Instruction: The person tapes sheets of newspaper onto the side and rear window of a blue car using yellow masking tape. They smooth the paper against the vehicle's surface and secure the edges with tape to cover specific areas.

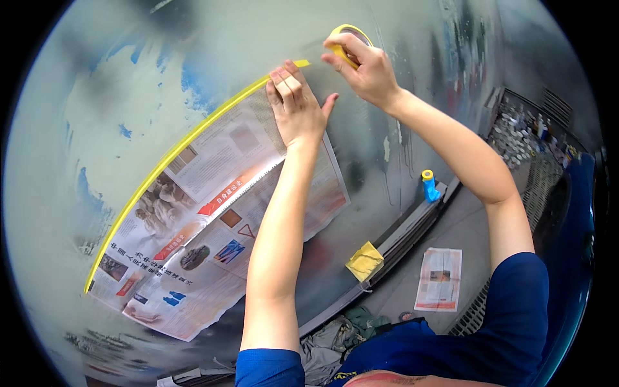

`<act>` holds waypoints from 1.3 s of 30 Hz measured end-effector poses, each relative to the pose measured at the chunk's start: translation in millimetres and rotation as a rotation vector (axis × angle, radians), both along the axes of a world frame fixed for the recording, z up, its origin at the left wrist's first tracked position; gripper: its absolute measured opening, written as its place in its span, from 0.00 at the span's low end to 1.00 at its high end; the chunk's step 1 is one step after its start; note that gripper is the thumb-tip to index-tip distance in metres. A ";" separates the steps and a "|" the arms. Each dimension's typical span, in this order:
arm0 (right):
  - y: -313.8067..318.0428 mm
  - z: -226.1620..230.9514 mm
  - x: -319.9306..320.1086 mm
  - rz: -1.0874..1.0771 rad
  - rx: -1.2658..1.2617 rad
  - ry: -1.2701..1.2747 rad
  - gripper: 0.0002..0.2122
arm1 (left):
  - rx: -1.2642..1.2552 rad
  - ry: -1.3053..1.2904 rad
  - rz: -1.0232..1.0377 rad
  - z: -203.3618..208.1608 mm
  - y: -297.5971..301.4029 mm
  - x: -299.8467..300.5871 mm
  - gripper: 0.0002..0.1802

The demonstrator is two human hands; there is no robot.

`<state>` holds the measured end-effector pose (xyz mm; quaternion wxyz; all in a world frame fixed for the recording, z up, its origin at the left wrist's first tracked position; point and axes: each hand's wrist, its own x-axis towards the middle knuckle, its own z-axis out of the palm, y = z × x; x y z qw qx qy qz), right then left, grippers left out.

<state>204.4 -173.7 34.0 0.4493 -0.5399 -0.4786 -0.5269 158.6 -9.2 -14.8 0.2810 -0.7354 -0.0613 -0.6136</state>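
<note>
A sheet of newspaper [235,135] lies against a large pale, paint-patched panel [155,39]. Along its curved upper edge runs a yellow strip of masking tape [200,128], from the lower left up to my left hand. My left hand [296,109] rests flat on the paper's top corner, fingers stretched over the strip and thumb apart. A short tape end shows just past its fingertips. Up and to the right, my right hand [372,74] grips a roll of yellow masking tape [348,28], a small gap away from that end.
On the ledge below the panel stands a blue piece with a yellow top [431,186]. A yellow sheet [365,260] hangs near the ledge. Another newspaper [442,284] lies on the floor. Crumpled cloth [335,335] is below, a heap of containers [516,135] far right, a dark blue glossy body [570,226] at right.
</note>
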 end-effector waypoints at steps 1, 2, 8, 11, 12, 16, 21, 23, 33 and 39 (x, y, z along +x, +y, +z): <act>6.9 -1.2 2.7 -0.009 0.027 0.051 0.22 | 0.008 -0.003 0.017 -1.1 3.2 -3.4 0.69; 9.6 -2.5 6.9 -0.026 0.052 0.105 0.25 | 0.015 -0.005 0.026 -2.4 2.1 -4.9 0.69; 40.2 -11.0 21.9 -0.024 -0.025 0.286 0.25 | -0.050 0.260 -0.036 -10.7 -3.2 -38.8 0.62; 49.7 -14.8 25.4 0.013 -0.079 0.265 0.18 | -0.046 0.365 -0.149 -16.2 5.0 -74.5 0.54; 51.7 -12.1 21.9 0.028 -0.085 0.240 0.15 | -0.063 0.361 -0.124 -16.0 11.9 -90.3 0.52; 52.0 -15.5 -1.5 0.373 -0.044 0.020 0.07 | -0.048 0.205 -0.029 -5.2 52.6 -175.5 0.48; 32.8 -53.4 -115.2 1.185 -0.631 -0.162 0.04 | -0.189 0.190 0.167 41.9 103.3 -305.0 0.54; 25.3 -87.1 -183.4 1.542 -0.841 -0.209 0.05 | -0.191 0.319 0.284 59.2 114.4 -365.3 0.53; 37.8 -187.5 -385.4 2.252 -1.654 -0.342 0.08 | -0.305 0.451 0.334 -94.1 144.5 -618.7 0.12; 108.4 -209.7 -437.9 2.598 -1.836 -0.162 0.07 | -0.787 0.256 0.630 -356.6 77.4 -756.1 0.13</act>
